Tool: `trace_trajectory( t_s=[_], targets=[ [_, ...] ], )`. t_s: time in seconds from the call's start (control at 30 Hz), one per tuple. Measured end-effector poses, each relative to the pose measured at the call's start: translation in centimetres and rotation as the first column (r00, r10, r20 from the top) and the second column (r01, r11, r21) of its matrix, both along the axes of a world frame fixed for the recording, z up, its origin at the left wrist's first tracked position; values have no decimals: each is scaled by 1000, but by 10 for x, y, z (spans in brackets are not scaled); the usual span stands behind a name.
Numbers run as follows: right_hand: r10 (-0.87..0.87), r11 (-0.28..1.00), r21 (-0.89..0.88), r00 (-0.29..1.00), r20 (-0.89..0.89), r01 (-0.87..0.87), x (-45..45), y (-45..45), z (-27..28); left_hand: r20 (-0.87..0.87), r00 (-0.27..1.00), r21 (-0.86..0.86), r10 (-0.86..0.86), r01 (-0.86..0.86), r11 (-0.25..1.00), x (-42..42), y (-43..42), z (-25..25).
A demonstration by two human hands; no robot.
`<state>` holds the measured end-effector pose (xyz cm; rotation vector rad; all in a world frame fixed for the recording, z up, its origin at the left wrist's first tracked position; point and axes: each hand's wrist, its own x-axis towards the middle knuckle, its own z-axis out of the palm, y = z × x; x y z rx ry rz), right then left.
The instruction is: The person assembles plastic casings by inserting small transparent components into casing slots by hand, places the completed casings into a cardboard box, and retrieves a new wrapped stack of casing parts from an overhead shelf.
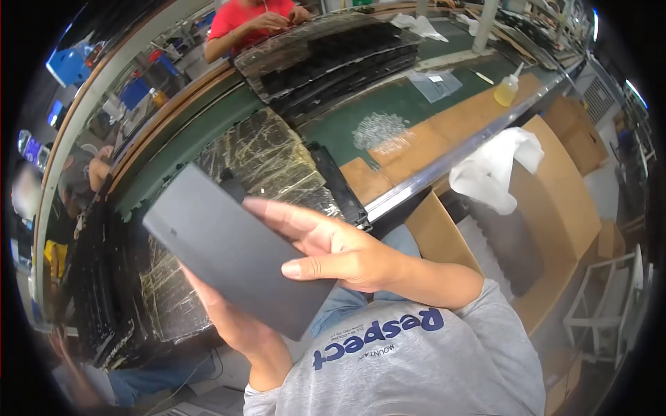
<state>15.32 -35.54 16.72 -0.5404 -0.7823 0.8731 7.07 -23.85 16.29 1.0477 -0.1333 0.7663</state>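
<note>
A flat dark grey rectangular panel (232, 243) is held tilted in front of my body. My right hand (329, 253) grips its right edge, with the thumb lying on the top face and the fingers at the far side. Along the lower left edge, my left hand (232, 315) supports the panel, its fingers partly hidden behind it. Behind the panel lies a stack wrapped in shiny, creased clear film (260, 156), with black parts (336, 184) along its right side.
A co-worker in a red shirt (232, 21) is across the green bench (326, 128), by black stacked parts (333, 62). Small clear pieces (381, 132), a plastic bag (436, 84) and a yellow bottle (507, 90) lie beyond the metal edge. An open carton (565, 201) with white wrapping (492, 170) stands right.
</note>
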Motion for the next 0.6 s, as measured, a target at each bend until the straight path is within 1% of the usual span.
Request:
trace_trajectory(
  t_s=[0.03, 0.07, 0.13, 0.17, 0.2, 0.23, 0.27, 0.3, 0.33, 0.37, 0.43, 0.47, 0.57, 0.6],
  targets=[
    [-12, 1000, -2, 1000, -5, 12, 1, -3, -3, 57, 989, -192, -135, 144, 971, 0, -2, -1],
    [-72, 994, -70, 992, 101, 79, 2, -6, -8, 52, 988, -194, -146, 153, 969, 2, -5, -2],
    [-161, 956, -184, 933, 323, 229, 6, -11, -20, 63, 976, -279, -210, 219, 935, 10, -14, -3],
    [-308, 847, -164, 717, 625, 506, 17, -20, -23, 71, 968, -322, -239, 249, 913, 13, -17, -3],
    [-354, 686, -49, 391, 850, 726, 34, -33, -26, 70, 967, -325, -246, 255, 911, 14, -15, -5],
    [-467, 543, 5, 297, 833, 840, 52, -45, -35, 113, 936, -311, -334, 353, 882, 14, -10, -8],
    [-552, 352, -33, 236, 800, 935, 77, -58, -47, 155, 895, -293, -418, 446, 846, 13, -5, -12],
    [-569, 107, -53, 105, 816, 993, 105, -74, -71, 195, 844, -269, -499, 535, 801, 12, -3, -16],
    [-467, -126, -11, -49, 883, 992, 142, -98, -113, 195, 842, -269, -503, 539, 798, 11, -5, -19],
    [-350, -260, -82, -15, 937, 962, 158, -118, -131, 122, 863, -235, -489, 504, 831, 10, -8, -21],
    [-227, -407, -23, -76, 971, 913, 181, -142, -163, 1, 900, -152, -435, 430, 890, 14, -14, -24],
    [-225, -402, -13, -86, 971, 915, 186, -142, -164, 12, 903, -150, -430, 427, 892, 16, -15, -24],
    [-163, -503, -70, -16, 986, 861, 191, -140, -162, -15, 924, -247, -383, 368, 897, 19, -16, -23],
    [-166, -501, -63, -25, 986, 863, 191, -139, -161, -7, 925, -241, -381, 368, 898, 19, -16, -23]
  ],
)
